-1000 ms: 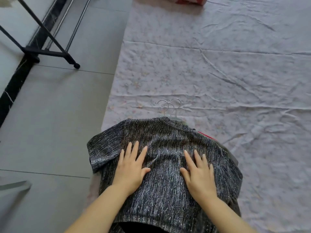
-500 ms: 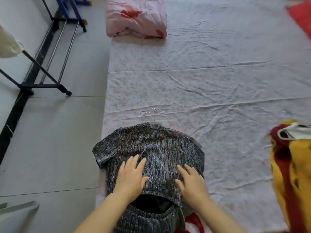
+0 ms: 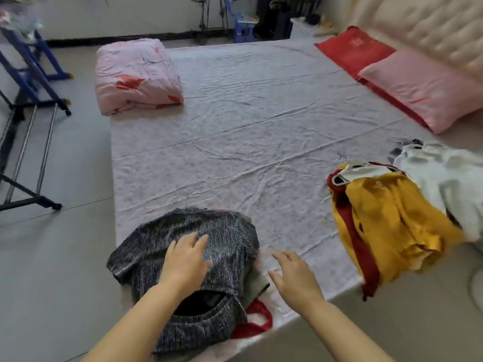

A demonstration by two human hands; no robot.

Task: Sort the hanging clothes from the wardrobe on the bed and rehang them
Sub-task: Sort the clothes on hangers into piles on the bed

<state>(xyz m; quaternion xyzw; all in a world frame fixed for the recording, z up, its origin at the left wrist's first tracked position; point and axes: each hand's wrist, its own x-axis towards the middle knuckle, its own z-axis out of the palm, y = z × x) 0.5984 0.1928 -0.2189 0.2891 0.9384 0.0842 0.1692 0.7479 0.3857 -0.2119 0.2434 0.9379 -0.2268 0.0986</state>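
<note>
We've lifted our right hand off the grey top, fingers spread and empty over the bed sheet; the left hand rests flat on it, gripping nothing. That pile at lower centre looks settled, so the yellow garment at right probably comes next.

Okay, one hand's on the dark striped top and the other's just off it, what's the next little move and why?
Probably carry the right hand across to the yellow and red pile. That hand is already off the dark striped top, open and holding nothing, while the left hand lies flat on the top, which looks settled on its stack. The other pile sits loose at the bed edge, partly overhanging.
</note>
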